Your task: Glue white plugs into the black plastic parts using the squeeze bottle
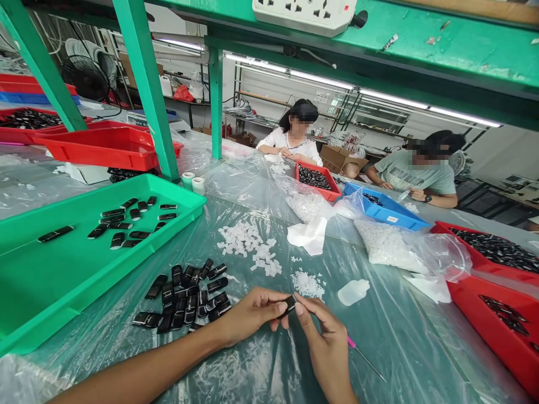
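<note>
My left hand (261, 310) pinches a small glossy black plastic piece (289, 307) between thumb and fingers, above the plastic-covered table. At its right end, the thumb and index finger of my right hand (322, 328) close on the same piece; any tiny part between those fingertips is hidden. Left of my hands lies a pile of similar black pieces (179, 303). Beyond them are loose white small parts (242, 238) and a heap of tinier white bits (309, 284). A pink-handled thin metal tool (366, 359) shows beside my right hand, its handle partly hidden.
A green tray (177, 210) with several black pieces stands left. A white bottle (353, 292) lies right, near a bag of white parts (387, 244) and red trays (497, 325). Green posts (145, 84) and a shelf rise ahead. Two people (295, 134) sit across the table.
</note>
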`<state>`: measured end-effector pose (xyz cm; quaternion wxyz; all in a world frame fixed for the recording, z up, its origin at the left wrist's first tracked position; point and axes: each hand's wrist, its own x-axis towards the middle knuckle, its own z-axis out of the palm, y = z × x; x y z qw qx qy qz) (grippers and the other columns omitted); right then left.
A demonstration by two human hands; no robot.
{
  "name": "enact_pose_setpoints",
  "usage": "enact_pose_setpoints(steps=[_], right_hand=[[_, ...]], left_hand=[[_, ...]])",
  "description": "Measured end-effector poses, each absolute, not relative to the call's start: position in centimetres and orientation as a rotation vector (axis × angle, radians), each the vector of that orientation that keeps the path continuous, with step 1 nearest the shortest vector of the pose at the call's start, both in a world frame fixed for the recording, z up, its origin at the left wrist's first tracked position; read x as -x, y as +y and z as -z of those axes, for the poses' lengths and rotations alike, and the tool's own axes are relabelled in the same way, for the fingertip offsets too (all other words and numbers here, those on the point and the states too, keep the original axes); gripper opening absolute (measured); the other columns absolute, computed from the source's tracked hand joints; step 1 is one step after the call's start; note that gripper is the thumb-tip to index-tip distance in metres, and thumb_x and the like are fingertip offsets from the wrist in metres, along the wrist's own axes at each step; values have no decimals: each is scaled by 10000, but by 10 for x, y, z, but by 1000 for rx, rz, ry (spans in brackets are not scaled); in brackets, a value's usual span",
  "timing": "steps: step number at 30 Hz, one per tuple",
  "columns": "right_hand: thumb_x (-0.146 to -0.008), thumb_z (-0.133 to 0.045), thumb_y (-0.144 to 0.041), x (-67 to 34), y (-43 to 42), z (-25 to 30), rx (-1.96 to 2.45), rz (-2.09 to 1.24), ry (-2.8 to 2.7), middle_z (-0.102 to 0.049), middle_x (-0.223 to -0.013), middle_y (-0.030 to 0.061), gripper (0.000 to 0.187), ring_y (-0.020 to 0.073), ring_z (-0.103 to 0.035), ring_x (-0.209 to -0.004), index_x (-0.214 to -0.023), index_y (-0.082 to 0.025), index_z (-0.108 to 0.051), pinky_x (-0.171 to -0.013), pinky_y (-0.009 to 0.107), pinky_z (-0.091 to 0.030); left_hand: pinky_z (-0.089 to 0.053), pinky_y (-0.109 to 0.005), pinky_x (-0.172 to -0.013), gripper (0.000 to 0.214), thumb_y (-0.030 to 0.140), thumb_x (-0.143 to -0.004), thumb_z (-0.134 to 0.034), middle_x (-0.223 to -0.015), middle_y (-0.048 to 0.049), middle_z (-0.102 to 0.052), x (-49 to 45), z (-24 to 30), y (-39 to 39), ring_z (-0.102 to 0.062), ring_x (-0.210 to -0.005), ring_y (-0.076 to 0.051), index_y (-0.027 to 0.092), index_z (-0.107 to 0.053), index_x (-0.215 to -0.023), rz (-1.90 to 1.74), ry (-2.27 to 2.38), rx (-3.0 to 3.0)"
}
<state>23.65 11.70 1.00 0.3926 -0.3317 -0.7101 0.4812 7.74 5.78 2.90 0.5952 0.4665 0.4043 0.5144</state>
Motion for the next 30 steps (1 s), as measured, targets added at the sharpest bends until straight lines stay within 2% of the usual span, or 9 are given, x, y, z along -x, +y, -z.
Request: enact_pose_setpoints(steps=[4, 10, 13, 16, 22, 30], right_hand=[[-809, -611, -276, -238, 121, -15, 849, -1293, -1711, -643, -824, 11, 162, 189, -594, -832, -943, -269, -701, -762, 301, -439], [-776, -641, -331, -237, 124, -16, 888, -1458, -1617, -674, -769, 15, 164, 176, -610, -757, -895, -241, -710, -713, 275, -473], [-743, -675, -329, -237, 124, -16, 865, -1561, -1552, -685, -753, 8, 160, 155, -614, -700, -875, -243, -705, -672, 252, -491], [-721, -701, -297, -236, 123, -14, 833, -1611, -1514, -699, -826, 14, 173, 160, -632, -774, -886, -246, -697, -727, 251, -496], [-738, -691, -272, -237, 125, -5, 806, -1576, -1539, -691, -881, 20, 222, 161, -628, -838, -959, -256, -668, -769, 256, -481], [-721, -704, -287, -240, 127, -2, 840, -1552, -1542, -685, -873, 33, 247, 173, -623, -838, -961, -239, -671, -769, 278, -483]], left_hand=[[-398, -233, -639, 362, 421, -865, -524, -786, -87, -615, -79, -28, 57, -482, -612, -116, 101, -686, -908, -1189, 805, -879], [-403, -249, -666, 357, 371, -832, -595, -833, -78, -625, -77, -23, 57, -507, -647, -120, 138, -643, -1097, -1194, 838, -935], [-412, -267, -693, 403, 344, -783, -663, -911, -76, -633, -77, -19, 57, -546, -750, -165, 174, -615, -1146, -1277, 920, -1069], [-429, -295, -744, 427, 327, -763, -688, -984, -89, -628, -77, -16, 57, -561, -881, -223, 179, -599, -1154, -1374, 1017, -1097], [-436, -324, -834, 362, 273, -762, -694, -1043, -96, -635, -75, -17, 55, -572, -952, -237, 172, -620, -1102, -1421, 1050, -1135], [-442, -313, -807, 322, 273, -777, -676, -1016, -104, -643, -75, -19, 55, -581, -914, -234, 151, -650, -1073, -1432, 1069, -1145]])
